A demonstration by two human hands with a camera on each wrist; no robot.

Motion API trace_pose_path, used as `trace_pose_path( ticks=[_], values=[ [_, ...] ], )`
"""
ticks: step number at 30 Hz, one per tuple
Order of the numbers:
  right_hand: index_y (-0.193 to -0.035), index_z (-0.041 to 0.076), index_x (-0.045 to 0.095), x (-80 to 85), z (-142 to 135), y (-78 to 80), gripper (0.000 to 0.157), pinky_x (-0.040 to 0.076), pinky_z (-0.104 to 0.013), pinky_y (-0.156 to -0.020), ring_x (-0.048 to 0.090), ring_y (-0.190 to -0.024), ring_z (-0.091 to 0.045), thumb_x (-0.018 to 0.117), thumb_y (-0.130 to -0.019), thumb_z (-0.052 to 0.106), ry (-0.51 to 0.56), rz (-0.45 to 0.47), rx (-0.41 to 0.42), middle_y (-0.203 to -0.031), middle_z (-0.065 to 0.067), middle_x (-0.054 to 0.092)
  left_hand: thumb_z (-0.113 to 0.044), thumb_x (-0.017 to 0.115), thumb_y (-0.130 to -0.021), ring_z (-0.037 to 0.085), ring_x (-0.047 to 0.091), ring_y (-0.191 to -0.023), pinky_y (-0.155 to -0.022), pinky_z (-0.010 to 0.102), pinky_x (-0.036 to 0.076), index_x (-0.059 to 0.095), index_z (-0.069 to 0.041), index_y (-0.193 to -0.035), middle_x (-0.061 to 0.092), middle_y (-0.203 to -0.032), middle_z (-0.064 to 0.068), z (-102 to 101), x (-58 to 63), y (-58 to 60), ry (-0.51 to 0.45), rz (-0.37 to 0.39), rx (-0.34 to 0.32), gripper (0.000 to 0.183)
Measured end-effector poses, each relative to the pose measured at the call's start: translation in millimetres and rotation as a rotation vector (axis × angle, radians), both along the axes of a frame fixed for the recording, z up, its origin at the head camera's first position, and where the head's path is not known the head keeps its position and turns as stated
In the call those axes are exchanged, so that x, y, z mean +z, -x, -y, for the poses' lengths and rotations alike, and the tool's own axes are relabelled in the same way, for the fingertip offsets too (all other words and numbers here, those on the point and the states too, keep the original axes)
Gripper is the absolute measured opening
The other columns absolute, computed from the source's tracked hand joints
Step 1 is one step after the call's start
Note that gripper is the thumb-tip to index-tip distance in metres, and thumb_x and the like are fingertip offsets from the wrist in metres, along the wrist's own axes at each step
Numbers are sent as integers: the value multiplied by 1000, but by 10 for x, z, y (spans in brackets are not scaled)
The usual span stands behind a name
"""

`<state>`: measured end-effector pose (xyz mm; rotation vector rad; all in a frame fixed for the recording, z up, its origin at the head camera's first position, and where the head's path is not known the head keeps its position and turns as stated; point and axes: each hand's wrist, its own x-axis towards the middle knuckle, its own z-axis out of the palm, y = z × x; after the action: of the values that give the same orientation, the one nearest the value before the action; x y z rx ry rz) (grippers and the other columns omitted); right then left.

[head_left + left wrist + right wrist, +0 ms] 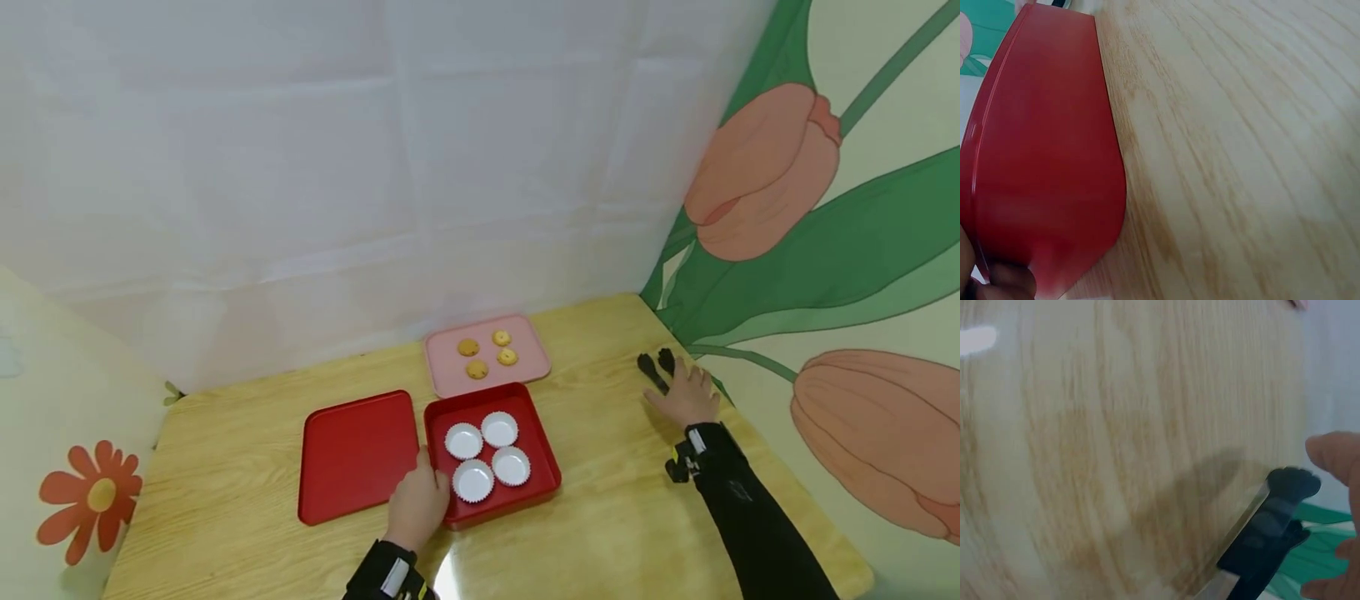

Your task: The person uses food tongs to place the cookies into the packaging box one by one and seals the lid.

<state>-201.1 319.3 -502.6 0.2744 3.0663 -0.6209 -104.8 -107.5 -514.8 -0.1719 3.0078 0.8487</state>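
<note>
My left hand (417, 504) grips the left wall of a square red box (543, 467), thumb over the rim and fingers against the outside. In the left wrist view the box's outer wall (1054, 137) fills the left side, with fingertips (1010, 281) at its lower corner. Several white fluted paper cups (473, 481) stand inside the box. At the right, my right hand (686, 396) is spread over a pair of tongs (652, 373) with black scalloped tips. The right wrist view shows the tongs (1272, 519) with metal parts, and the fingers apart from their tips.
A flat red lid (360, 457) lies left of the box. Behind the box, a pink tray (450, 379) bears several small round cookies (477, 369). The wooden table (232, 483) meets a white cloth backdrop (300, 167) at the back and a flower-patterned wall (862, 275) at the right.
</note>
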Motion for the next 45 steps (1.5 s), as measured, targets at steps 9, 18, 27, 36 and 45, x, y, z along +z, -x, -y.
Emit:
trace_pose_path(
  ticks=[9, 18, 27, 36, 45],
  values=[
    [-138, -18, 8, -14, -197, -109, 92, 31, -66, -89, 26, -115, -65, 46, -86, 48, 57, 224, -67, -128, -49, 23, -17, 47, -87, 17, 47, -42, -41, 31, 35, 41, 11, -130, 44, -45, 4, -74, 18, -22, 31, 7, 21, 51],
    [-117, -23, 35, -95, -233, -115, 64, 38, -60, -82, 41, -101, -61, 48, -86, 32, -4, 190, -71, -109, -45, 40, -15, 48, -86, 18, 47, -42, -40, 31, 33, 43, 11, -127, 45, -46, 5, -105, 22, -45, 33, -26, 36, 48],
    [-111, -24, 39, -109, -189, -123, 53, 39, -58, -81, 46, -96, -59, 52, -85, 21, -62, 121, -84, -102, -44, 45, -17, 48, -88, 19, 50, -45, -42, 32, 36, 44, 8, -128, 45, -47, 5, -128, 5, -30, 23, -15, 67, 47],
    [-115, -22, 40, -145, -126, -134, 55, 41, -57, -76, 49, -92, -56, 49, -87, 24, -56, 97, -52, -101, -42, 48, -18, 47, -88, 20, 52, -47, -44, 33, 37, 44, 6, -129, 46, -48, 4, -125, 4, -34, 27, -8, 84, 48],
    [-132, -20, 30, 193, 344, 16, 65, 41, -58, -82, 47, -103, -56, 50, -89, 24, 22, -75, 99, -118, -45, 42, -18, 47, -88, 18, 48, -45, -43, 31, 33, 44, 6, -129, 44, -47, 3, -114, -1, -60, 23, -10, 95, 47]
  ],
)
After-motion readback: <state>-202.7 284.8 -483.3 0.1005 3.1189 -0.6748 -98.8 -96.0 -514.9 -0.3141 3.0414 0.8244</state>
